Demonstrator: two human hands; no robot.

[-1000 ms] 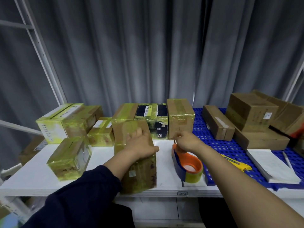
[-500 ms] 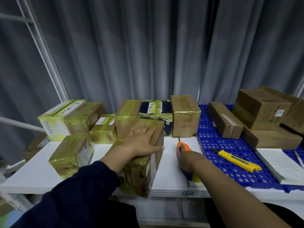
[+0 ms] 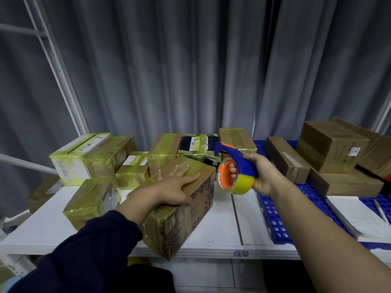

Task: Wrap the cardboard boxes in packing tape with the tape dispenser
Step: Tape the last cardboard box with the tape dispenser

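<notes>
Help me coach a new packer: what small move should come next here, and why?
Probably lower the blue-and-orange tape dispenser with its yellow roll onto the brown top of the partly wrapped cardboard box. The right hand grips the dispenser in the air beside the box, while the left hand lies flat on the box, steadying it on the white table.

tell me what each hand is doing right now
Left hand: open, fingers flat on top of the cardboard box.
Right hand: closed round the tape dispenser, held in the air.
</notes>
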